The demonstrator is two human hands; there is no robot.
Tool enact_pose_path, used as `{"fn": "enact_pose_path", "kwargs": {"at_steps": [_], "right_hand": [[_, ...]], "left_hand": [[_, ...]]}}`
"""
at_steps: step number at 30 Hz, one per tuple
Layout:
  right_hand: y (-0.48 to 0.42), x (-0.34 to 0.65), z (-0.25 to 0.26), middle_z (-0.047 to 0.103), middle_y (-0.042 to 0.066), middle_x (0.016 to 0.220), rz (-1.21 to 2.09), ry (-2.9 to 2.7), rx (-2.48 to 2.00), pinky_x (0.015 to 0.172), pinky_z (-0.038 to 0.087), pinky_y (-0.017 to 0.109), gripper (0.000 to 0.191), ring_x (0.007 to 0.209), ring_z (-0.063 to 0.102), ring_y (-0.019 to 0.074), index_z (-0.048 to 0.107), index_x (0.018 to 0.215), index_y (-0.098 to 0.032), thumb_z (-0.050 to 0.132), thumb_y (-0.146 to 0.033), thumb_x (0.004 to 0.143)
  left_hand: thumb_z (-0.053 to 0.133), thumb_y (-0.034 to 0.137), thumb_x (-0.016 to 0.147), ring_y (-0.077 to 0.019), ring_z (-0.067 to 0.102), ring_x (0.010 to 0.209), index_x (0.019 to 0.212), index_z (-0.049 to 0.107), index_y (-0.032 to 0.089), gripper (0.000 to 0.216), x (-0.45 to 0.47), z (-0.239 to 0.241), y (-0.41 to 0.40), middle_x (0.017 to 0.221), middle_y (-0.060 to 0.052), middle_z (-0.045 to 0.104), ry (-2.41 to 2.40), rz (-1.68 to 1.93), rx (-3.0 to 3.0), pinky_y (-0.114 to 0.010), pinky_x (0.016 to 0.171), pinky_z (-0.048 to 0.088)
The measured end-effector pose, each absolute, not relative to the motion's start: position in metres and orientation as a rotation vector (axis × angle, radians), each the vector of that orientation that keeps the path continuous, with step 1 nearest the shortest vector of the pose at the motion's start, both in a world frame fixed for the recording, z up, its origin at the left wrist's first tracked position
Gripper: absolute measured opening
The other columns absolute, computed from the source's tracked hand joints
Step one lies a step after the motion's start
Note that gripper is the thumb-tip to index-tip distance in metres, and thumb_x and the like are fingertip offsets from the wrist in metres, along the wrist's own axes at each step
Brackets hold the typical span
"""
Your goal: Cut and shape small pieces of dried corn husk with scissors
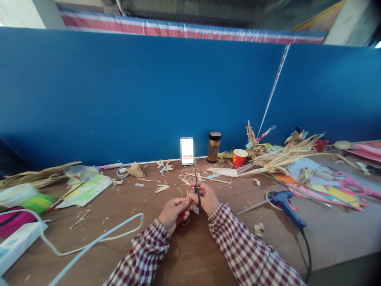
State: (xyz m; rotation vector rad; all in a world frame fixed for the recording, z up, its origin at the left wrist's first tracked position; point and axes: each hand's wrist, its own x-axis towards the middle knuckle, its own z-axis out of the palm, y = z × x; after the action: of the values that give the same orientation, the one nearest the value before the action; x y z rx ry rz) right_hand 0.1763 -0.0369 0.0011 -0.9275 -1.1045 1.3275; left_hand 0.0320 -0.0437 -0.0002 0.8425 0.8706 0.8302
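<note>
- A thin pale straw strip stands roughly upright between the two hands, just above the middle of the brown desk.
- The left hand pinches the lower part of the strip between thumb and fingertips, fingers curled in.
- The right hand is closed around the handles of dark scissors, whose blades point up and away, just beside the strip; whether the blades touch it is too small to tell.
- Both wrists wear red-and-white checked sleeves.
- Pale straw scraps lie scattered on the desk beyond the hands.
- To the right, near the right forearm, a blue glue gun lies on the desk, its black cord running to the near edge.
- Farther back, against the blue partition, stand a dark-lidded jar and, just beside it, a red paper cup.
- A heap of dried husks spreads right of the cup, over coloured paper sheets.
- On the left, a pale blue cable loops across the desk, running from a white power strip.
- Behind that lie a green printed packet and more dried leaves.
</note>
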Motion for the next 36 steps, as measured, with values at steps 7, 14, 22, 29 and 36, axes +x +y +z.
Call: {"fn": "enact_pose_path", "kwargs": {"at_steps": [7, 14, 22, 29, 36], "right_hand": [[-0.037, 0.177, 0.0, 0.061, -0.003, 0.068, 1.347, -1.132, -0.895, 0.057, 0.046, 0.024, 0.042, 0.058, 0.058, 0.0109, 0.055, 0.093, -0.018, 0.074, -0.024, 0.056], [-0.036, 0.179, 0.001, 0.055, -0.005, 0.065, 1.283, -1.133, -0.95, 0.052, 0.043, 0.022, 0.037, 0.053, 0.056, 0.0098, 0.055, 0.09, -0.019, 0.072, -0.023, 0.058], [-0.027, 0.186, -0.004, 0.055, -0.003, 0.068, 1.118, -0.962, -1.008, 0.05, 0.041, 0.02, 0.037, 0.057, 0.052, 0.0099, 0.057, 0.089, -0.018, 0.072, -0.023, 0.056], [-0.029, 0.184, -0.002, 0.056, -0.004, 0.067, 1.116, -0.966, -0.999, 0.052, 0.04, 0.021, 0.04, 0.057, 0.052, 0.0095, 0.057, 0.092, -0.018, 0.073, -0.023, 0.055], [-0.028, 0.186, -0.003, 0.057, -0.001, 0.07, 1.065, -0.984, -1.011, 0.052, 0.043, 0.022, 0.041, 0.061, 0.054, 0.0118, 0.056, 0.095, -0.018, 0.072, -0.026, 0.058]], "left_hand": [[0.076, 0.026, 0.058, -0.003, 0.051, 0.045, 0.071, 0.067, 0.009, 0.023, 0.032, -0.003, -0.043, 0.06, -0.002, 0.062, 0.826, 0.842, 0.797, -0.012, 0.044, 0.045], [0.073, 0.033, 0.062, -0.0004, 0.041, 0.037, 0.076, 0.067, 0.009, 0.029, 0.033, -0.003, -0.044, 0.06, -0.001, 0.06, 0.874, 0.826, 0.924, -0.012, 0.036, 0.033], [0.07, 0.039, 0.062, -0.0017, 0.039, 0.036, 0.084, 0.067, 0.01, 0.037, 0.035, -0.009, -0.043, 0.058, 0.0, 0.059, 0.948, 0.878, 1.055, -0.014, 0.034, 0.027], [0.073, 0.038, 0.057, -0.0025, 0.042, 0.038, 0.078, 0.067, 0.01, 0.035, 0.036, -0.006, -0.044, 0.057, 0.0, 0.06, 0.998, 0.869, 0.94, -0.014, 0.036, 0.032], [0.071, 0.038, 0.062, -0.0033, 0.046, 0.039, 0.076, 0.065, 0.009, 0.033, 0.038, -0.003, -0.046, 0.053, 0.0, 0.059, 0.947, 0.895, 0.877, -0.014, 0.038, 0.037]]}}
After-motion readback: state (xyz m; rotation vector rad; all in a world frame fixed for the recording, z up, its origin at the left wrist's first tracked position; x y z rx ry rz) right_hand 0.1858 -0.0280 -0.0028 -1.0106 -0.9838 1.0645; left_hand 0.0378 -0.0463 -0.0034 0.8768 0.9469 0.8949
